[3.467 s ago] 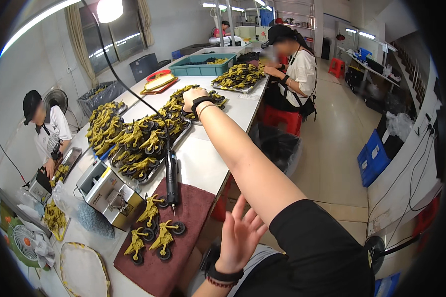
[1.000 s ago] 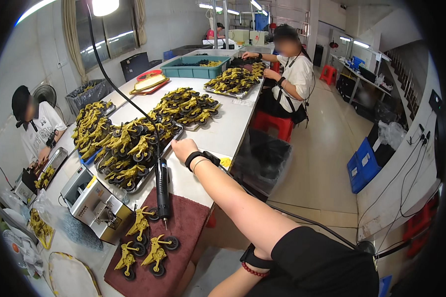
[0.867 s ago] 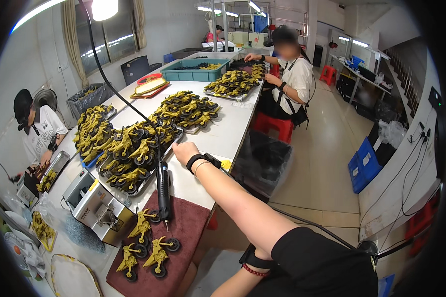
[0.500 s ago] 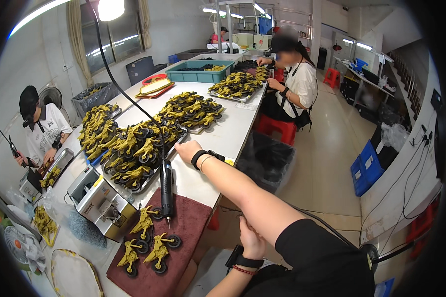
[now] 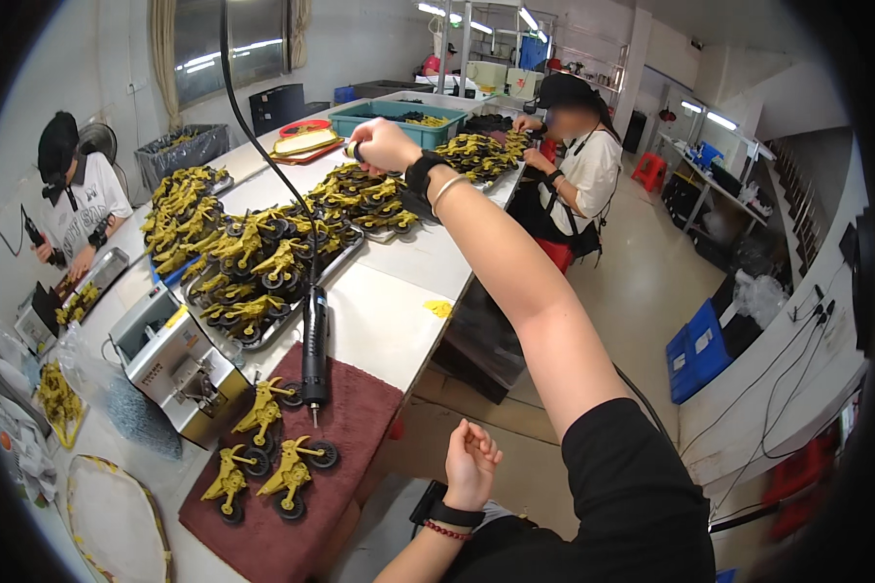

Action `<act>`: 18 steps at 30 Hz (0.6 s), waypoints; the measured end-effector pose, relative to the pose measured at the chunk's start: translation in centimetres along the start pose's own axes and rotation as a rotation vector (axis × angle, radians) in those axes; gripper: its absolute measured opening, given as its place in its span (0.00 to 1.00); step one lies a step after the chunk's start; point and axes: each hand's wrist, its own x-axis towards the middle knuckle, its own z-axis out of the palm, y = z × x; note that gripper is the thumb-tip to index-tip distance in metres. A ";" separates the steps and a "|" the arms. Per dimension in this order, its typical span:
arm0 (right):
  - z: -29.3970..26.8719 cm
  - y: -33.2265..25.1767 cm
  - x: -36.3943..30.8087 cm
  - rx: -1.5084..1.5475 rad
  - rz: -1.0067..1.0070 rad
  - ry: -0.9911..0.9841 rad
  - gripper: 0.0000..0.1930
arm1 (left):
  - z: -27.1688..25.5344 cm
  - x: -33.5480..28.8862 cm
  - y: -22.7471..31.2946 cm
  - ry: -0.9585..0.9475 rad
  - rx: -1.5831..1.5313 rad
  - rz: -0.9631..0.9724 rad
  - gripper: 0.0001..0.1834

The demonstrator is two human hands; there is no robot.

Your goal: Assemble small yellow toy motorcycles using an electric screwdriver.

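Note:
My right hand [image 5: 387, 146] is stretched far over the worktable, fingers closed around a small yellow-and-black piece [image 5: 353, 151], mostly hidden by the hand. Below it lies a heap of yellow toy motorcycle bodies with black wheels [image 5: 360, 199]. Near my body, my left hand [image 5: 472, 468] hangs off the table's edge, fingers loosely curled and somewhat apart, with nothing seen in them. Three yellow toy motorcycle assemblies [image 5: 290, 468] rest on a maroon cloth [image 5: 355, 413]. Over the cloth an electric screwdriver [image 5: 314, 345] hangs from its cable, tip down.
A small metal machine [image 5: 180, 374] stands left of the cloth, beside a bag of small screws [image 5: 146, 428]. A tray [image 5: 335, 260] bears more motorcycles. Farther back is a green bin [image 5: 399, 121]. One co-worker [image 5: 78, 209] sits at left, another [image 5: 578, 160] at the far right side.
My right hand has moved from the near tray's edge farther back over the heap, and rises higher. My left hand has come away from my right forearm. The view has shifted slightly.

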 end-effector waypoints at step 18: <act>3.3 1.4 2.6 -0.223 0.000 0.243 0.09 | 10.4 -2.3 2.0 -0.583 -0.133 -0.152 0.36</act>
